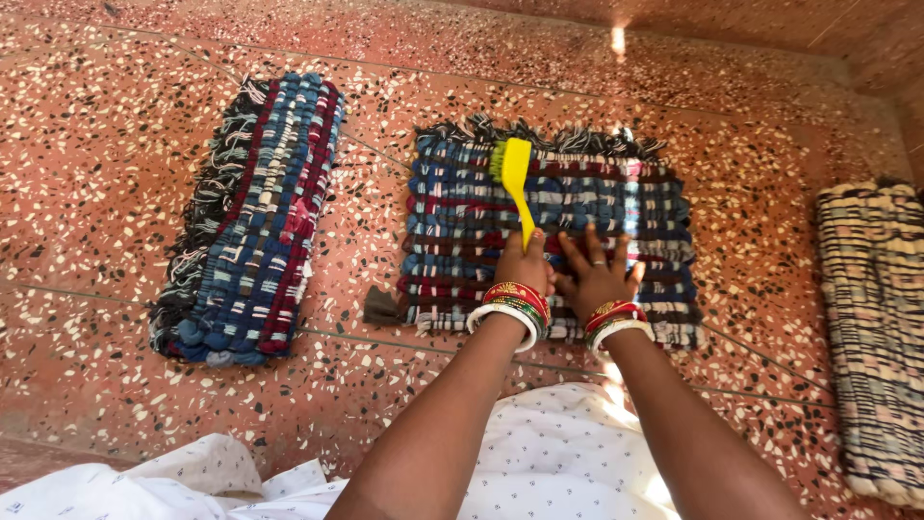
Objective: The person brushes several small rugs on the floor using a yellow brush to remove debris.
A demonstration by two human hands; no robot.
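Observation:
A woven rag mat [616, 207] in blue, red and white strips lies flat on the floor in front of me. My left hand [525, 265] grips the handle of a yellow brush [513, 171], whose green bristles rest on the mat's far left part. My right hand [595, 274] lies flat on the mat beside it, fingers spread, pressing the weave down. Both wrists wear red, green and white bangles.
A second mat [255, 212] in similar colours lies folded to the left. A pale beige and dark striped mat [876, 327] lies at the right edge. The floor [106, 144] is red speckled terrazzo. White patterned cloth [558, 453] covers my lap below.

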